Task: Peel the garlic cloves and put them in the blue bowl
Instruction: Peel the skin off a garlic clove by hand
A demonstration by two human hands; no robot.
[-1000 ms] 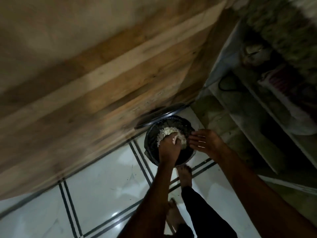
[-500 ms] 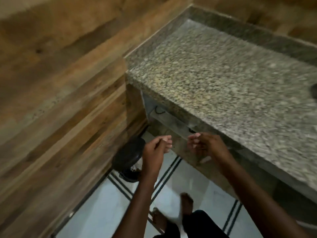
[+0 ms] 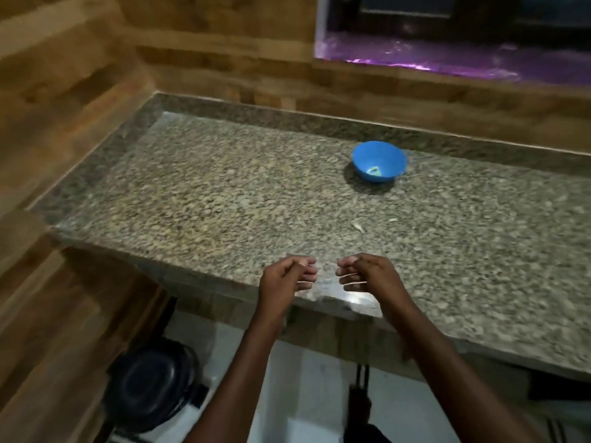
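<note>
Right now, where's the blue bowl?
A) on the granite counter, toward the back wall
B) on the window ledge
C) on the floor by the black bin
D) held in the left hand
A: the blue bowl sits upright on the granite counter near its back edge, well beyond both the left hand and the right hand, neither of which touches it.

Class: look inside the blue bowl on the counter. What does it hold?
Inside the blue bowl only one small pale object shows on the bottom; too blurred to name. The near inner wall is hidden by the rim.
</note>
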